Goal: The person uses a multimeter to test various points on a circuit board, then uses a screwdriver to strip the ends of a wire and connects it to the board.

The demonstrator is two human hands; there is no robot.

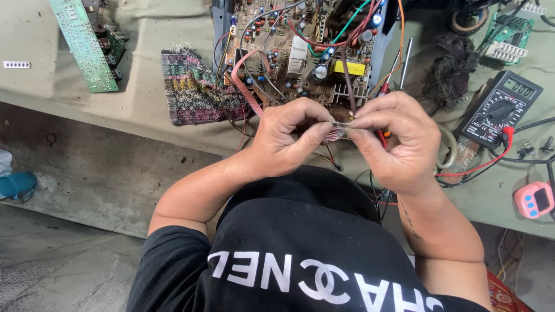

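At the centre of the frame, the left hand (283, 141) and the right hand (393, 141) pinch together a small clear connector (338, 131) with thin wires, just below the brown circuit board (300, 52). If pulled too hard, these wires could probably break.

A brown circuit board (300, 52) carries red, green and orange wires beside a pink-and-green striped woven cloth (193, 86), a black multimeter (502, 108), a pink timer (535, 199) and an olive table cover (144, 110).
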